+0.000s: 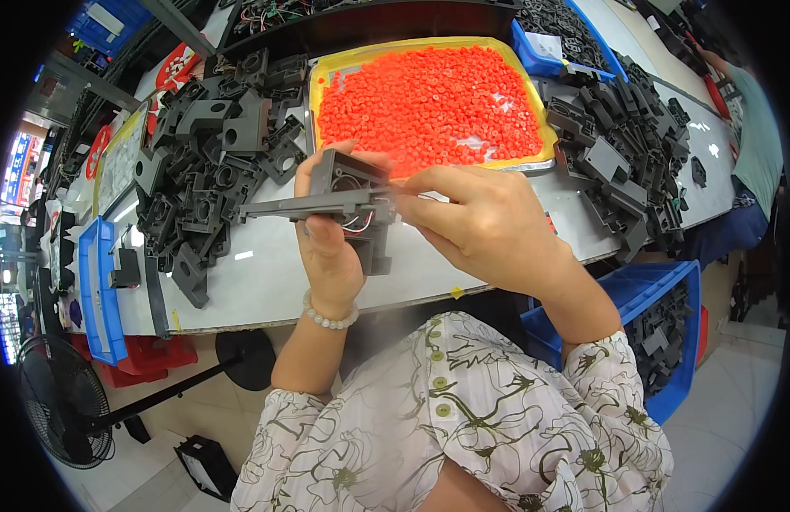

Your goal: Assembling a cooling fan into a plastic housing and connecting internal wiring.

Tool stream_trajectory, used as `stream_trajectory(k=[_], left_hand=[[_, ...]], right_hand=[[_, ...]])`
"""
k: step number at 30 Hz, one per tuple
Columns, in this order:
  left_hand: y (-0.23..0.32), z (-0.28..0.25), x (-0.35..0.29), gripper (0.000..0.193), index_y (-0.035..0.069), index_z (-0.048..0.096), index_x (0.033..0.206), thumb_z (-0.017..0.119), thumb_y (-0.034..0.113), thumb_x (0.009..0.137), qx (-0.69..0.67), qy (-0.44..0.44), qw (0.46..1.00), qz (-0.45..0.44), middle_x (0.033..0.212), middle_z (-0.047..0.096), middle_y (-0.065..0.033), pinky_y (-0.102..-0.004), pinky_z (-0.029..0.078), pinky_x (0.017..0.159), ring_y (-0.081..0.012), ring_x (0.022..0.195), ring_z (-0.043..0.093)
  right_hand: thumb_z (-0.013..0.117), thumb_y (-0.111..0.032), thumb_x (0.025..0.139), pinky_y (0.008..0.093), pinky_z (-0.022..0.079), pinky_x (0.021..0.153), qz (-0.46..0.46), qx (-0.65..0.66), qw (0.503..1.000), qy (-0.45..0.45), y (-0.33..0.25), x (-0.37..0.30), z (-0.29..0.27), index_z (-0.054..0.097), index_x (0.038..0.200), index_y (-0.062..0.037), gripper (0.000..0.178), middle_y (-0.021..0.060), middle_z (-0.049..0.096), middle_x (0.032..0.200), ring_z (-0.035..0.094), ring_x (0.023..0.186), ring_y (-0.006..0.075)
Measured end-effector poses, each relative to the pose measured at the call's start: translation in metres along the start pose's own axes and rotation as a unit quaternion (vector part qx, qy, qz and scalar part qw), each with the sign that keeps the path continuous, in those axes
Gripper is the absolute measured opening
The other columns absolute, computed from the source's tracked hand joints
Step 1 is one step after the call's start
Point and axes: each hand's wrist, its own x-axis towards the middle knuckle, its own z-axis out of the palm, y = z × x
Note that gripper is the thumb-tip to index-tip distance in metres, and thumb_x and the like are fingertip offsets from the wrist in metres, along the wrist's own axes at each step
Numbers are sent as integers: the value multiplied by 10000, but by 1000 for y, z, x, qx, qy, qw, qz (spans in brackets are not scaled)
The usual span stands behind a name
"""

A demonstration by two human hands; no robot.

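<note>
My left hand point(328, 264) is closed around a dark grey plastic housing point(339, 203) and holds it up above the table's front edge. The housing has a long flat arm pointing left, a round opening, and thin red and white wires point(358, 224) inside. At the housing's right side is my right hand point(485, 213), its fingertips pinched together and smeared by motion. Whatever lies between those fingertips is too small or hidden to name. Behind both hands, a yellow-rimmed tray point(544, 128) holds many small red plastic pieces point(421, 102).
Grey housings point(203, 154) are heaped on the left of the white table point(267, 286), and more grey parts point(612, 162) on the right. Blue bins stand at back right point(540, 61) and below right point(676, 341). A narrow blue bin point(99, 290) and a fan point(64, 401) are at left.
</note>
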Motion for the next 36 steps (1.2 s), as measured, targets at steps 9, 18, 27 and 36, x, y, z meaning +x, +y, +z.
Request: stream_trajectory(k=[9, 18, 27, 36], left_hand=[[1, -4, -1, 864, -11, 342, 1181, 395, 725, 731, 13, 0, 1000, 16, 1035, 542, -153, -300, 458, 805, -190, 915, 550], [3, 0, -5, 880, 6, 327, 1186, 383, 747, 715, 8, 13, 1000, 12, 1050, 522, -190, -326, 468, 803, -221, 921, 547], [-1, 1, -4, 852, 27, 333, 1185, 394, 738, 721, -73, 40, 996, -16, 1045, 520, -214, -339, 493, 755, -238, 911, 547], [-4, 5, -6, 832, 38, 342, 1188, 386, 732, 731, -51, 37, 998, -9, 1042, 521, -222, -337, 496, 741, -240, 899, 552]], right_hand=[[581, -77, 682, 333, 458, 500, 12, 45, 998, 44, 0, 2, 2, 594, 751, -72, 71, 38, 593, 708, 582, 588, 219], [556, -98, 648, 328, 463, 519, -15, -2, 1000, 5, 0, 1, -3, 565, 688, -67, 51, 33, 571, 665, 583, 640, 204], [556, -95, 635, 330, 469, 506, -27, 20, 999, 14, 5, 1, -1, 545, 651, -78, 26, 31, 546, 635, 581, 647, 206], [564, -92, 632, 343, 478, 533, -37, 37, 998, 17, 10, -2, -2, 565, 648, -63, 33, 36, 574, 669, 586, 669, 215]])
